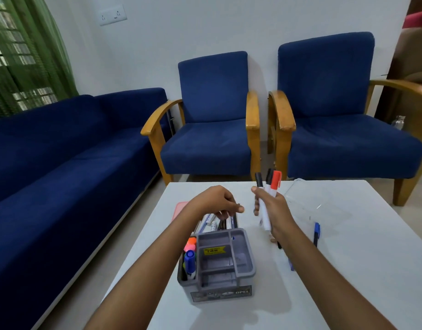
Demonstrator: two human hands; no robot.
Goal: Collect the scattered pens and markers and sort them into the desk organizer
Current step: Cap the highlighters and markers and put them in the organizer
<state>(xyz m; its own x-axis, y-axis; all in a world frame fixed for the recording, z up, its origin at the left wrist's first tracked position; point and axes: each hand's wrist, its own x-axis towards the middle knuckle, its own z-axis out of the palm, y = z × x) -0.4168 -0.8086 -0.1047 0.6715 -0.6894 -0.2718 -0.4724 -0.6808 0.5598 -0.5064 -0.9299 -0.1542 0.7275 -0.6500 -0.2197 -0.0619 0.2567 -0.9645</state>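
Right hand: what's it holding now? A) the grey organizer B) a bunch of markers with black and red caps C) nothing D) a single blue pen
B: the right hand grips a bunch of markers, black and red caps pointing up, above the white table.

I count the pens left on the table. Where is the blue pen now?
In the head view, the blue pen lies on the white table, right of the right hand, apart from it, beside a clear plastic sheet.
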